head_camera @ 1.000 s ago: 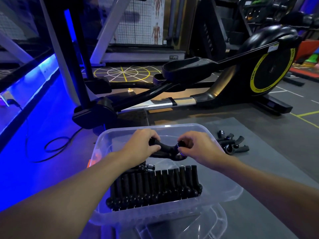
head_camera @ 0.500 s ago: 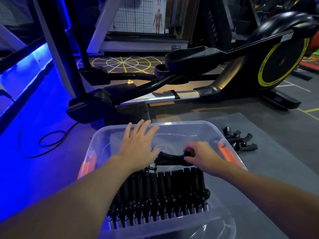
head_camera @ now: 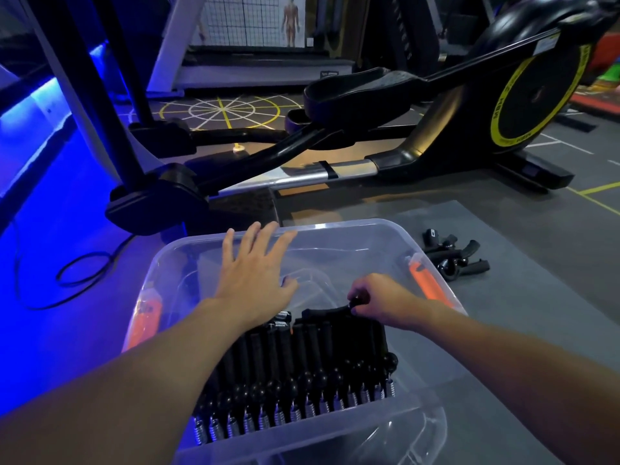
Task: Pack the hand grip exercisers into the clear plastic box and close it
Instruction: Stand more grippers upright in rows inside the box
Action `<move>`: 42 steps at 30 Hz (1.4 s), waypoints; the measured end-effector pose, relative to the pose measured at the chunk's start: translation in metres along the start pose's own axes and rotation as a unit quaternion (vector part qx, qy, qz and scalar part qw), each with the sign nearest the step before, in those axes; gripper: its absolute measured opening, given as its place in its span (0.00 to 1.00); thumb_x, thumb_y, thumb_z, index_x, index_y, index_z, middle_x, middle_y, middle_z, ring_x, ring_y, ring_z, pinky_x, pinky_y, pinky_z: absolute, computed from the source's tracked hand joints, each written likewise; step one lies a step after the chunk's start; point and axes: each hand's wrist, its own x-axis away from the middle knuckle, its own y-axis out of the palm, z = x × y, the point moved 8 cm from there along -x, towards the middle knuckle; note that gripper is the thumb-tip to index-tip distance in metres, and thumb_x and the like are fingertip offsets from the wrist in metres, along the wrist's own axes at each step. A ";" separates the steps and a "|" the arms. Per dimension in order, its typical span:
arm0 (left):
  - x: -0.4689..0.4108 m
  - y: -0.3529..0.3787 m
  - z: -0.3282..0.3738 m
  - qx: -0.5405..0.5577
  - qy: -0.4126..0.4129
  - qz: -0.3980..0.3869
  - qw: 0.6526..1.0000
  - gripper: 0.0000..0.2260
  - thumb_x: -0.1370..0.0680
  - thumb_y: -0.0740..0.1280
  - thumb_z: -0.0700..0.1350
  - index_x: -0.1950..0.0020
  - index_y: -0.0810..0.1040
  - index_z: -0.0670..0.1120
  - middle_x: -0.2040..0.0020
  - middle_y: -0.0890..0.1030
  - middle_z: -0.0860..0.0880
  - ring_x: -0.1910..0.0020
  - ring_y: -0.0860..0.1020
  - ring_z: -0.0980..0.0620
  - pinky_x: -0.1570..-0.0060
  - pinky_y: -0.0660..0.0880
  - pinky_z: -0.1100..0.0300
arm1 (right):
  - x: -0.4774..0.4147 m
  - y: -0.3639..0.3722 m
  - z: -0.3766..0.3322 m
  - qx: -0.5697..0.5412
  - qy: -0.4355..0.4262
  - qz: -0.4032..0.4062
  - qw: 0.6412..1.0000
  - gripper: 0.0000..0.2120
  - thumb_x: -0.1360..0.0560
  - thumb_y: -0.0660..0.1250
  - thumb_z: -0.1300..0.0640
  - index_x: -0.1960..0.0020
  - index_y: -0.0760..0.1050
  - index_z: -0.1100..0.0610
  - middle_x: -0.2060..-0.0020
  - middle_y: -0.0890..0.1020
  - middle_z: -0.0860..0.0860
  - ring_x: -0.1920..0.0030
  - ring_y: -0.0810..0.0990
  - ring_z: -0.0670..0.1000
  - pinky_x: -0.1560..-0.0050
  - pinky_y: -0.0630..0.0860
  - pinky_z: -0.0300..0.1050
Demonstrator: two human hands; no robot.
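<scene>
Above far half of box (head_camera: 369, 226): L hand (head_camera: 250, 276), fingers straight & spread apart, nothing held; touching box or not, can't tell. R hand (head_camera: 382, 303) low inside box, fingers curled, pinching one end of a black grip (head_camera: 322, 312). Grip crosswise, atop far ends of packed row (head_camera: 302, 364). Row side by side, springs toward near wall. Orange latches (head_camera: 426, 285) on L & R box sides. Box open, on grey mat (head_camera: 520, 330). Loose grips (head_camera: 451, 258) on mat, right of box, apart from it. Behind: elliptical (head_camera: 536, 95).
</scene>
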 end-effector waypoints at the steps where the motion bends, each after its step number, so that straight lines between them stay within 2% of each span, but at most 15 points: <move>1: 0.000 0.000 0.000 0.004 0.000 0.002 1.000 0.32 0.23 0.60 0.55 0.22 0.51 0.58 0.20 0.52 0.50 0.21 0.47 0.47 0.25 0.39 0.40 | 0.000 0.000 0.002 -0.003 0.004 -0.002 1.000 0.11 0.29 0.74 0.56 0.48 0.82 0.55 0.59 0.78 0.45 0.58 0.76 0.46 0.56 0.69 0.37; 6: 0.000 0.000 0.000 0.001 0.000 -0.001 1.000 0.32 0.23 0.60 0.56 0.22 0.49 0.57 0.20 0.52 0.50 0.21 0.47 0.48 0.25 0.39 0.40 | 0.002 0.003 0.002 -0.006 0.004 -0.014 1.000 0.13 0.30 0.75 0.53 0.47 0.81 0.54 0.59 0.78 0.45 0.57 0.76 0.46 0.57 0.68 0.36; 12: 0.001 0.000 -0.001 0.012 0.003 0.001 1.000 0.32 0.25 0.57 0.56 0.22 0.51 0.56 0.21 0.53 0.50 0.21 0.48 0.47 0.25 0.39 0.39 | 0.005 0.007 0.004 -0.006 0.008 -0.022 1.000 0.20 0.31 0.76 0.52 0.41 0.77 0.55 0.47 0.80 0.52 0.53 0.75 0.48 0.51 0.71 0.39; 21: -0.001 -0.002 0.001 0.028 -0.003 -0.005 1.000 0.30 0.23 0.60 0.54 0.23 0.55 0.56 0.21 0.54 0.50 0.21 0.49 0.47 0.25 0.40 0.39 | 0.008 0.008 0.003 -0.004 0.013 -0.023 1.000 0.22 0.31 0.76 0.51 0.40 0.76 0.54 0.46 0.78 0.51 0.52 0.74 0.48 0.49 0.73 0.41; 27: -0.003 -0.006 0.005 0.035 -0.014 -0.017 0.999 0.30 0.26 0.53 0.59 0.24 0.55 0.57 0.22 0.56 0.52 0.22 0.50 0.48 0.25 0.42 0.38 | 0.013 0.004 -0.001 0.012 0.018 -0.060 0.998 0.24 0.30 0.75 0.52 0.36 0.74 0.55 0.43 0.78 0.53 0.46 0.77 0.52 0.47 0.74 0.43; 30: -0.008 -0.008 0.018 0.036 0.000 -0.021 0.999 0.29 0.25 0.54 0.59 0.24 0.56 0.57 0.22 0.57 0.52 0.22 0.52 0.49 0.26 0.43 0.37 | 0.019 -0.012 -0.011 0.038 0.004 -0.065 0.997 0.21 0.28 0.73 0.51 0.37 0.75 0.54 0.45 0.79 0.51 0.47 0.77 0.51 0.50 0.72 0.42; 32: -0.015 -0.012 0.031 0.050 0.010 -0.013 0.999 0.28 0.24 0.55 0.58 0.24 0.57 0.56 0.23 0.59 0.52 0.22 0.53 0.49 0.26 0.44 0.37 | 0.025 -0.035 -0.025 0.040 -0.021 -0.017 0.999 0.13 0.26 0.70 0.51 0.43 0.78 0.53 0.50 0.81 0.48 0.52 0.77 0.49 0.55 0.72 0.41; 34: -0.023 -0.018 0.048 0.066 0.019 0.003 0.998 0.28 0.24 0.54 0.59 0.25 0.58 0.55 0.24 0.61 0.52 0.23 0.55 0.50 0.25 0.45 0.37 | 0.034 -0.064 -0.037 0.027 -0.036 0.077 0.996 0.05 0.25 0.65 0.52 0.54 0.80 0.51 0.60 0.82 0.45 0.58 0.78 0.47 0.61 0.72 0.43; 36: -0.032 -0.021 0.070 0.083 0.032 0.012 0.996 0.25 0.22 0.56 0.58 0.25 0.59 0.55 0.25 0.62 0.53 0.24 0.56 0.50 0.25 0.46 0.38 | 0.045 -0.092 -0.039 -0.035 -0.048 0.171 0.983 0.08 0.25 0.63 0.55 0.62 0.77 0.52 0.68 0.79 0.45 0.65 0.76 0.46 0.63 0.73 0.46; 38: -0.040 -0.020 0.093 0.094 0.043 0.010 0.995 0.25 0.21 0.57 0.58 0.25 0.60 0.55 0.24 0.61 0.53 0.24 0.56 0.50 0.26 0.46 0.38 | 0.054 -0.117 -0.025 -0.088 -0.046 0.253 0.962 0.08 0.26 0.64 0.58 0.64 0.75 0.52 0.71 0.76 0.45 0.68 0.74 0.46 0.65 0.72 0.46; 40: -0.049 -0.016 0.116 0.102 0.051 -0.003 0.993 0.25 0.21 0.56 0.59 0.25 0.59 0.55 0.23 0.60 0.52 0.23 0.55 0.50 0.26 0.46 0.37 | 0.062 -0.135 0.010 -0.116 0.004 0.313 0.943 0.09 0.27 0.64 0.60 0.64 0.74 0.52 0.72 0.75 0.45 0.69 0.73 0.47 0.67 0.68 0.44; 42: -0.054 -0.008 0.133 0.103 0.052 -0.029 0.993 0.27 0.22 0.55 0.62 0.23 0.57 0.56 0.21 0.57 0.52 0.22 0.51 0.49 0.26 0.45 0.37 | 0.066 -0.139 0.060 -0.147 0.085 0.351 0.921 0.08 0.26 0.64 0.61 0.64 0.75 0.56 0.73 0.75 0.48 0.71 0.71 0.47 0.69 0.64 0.43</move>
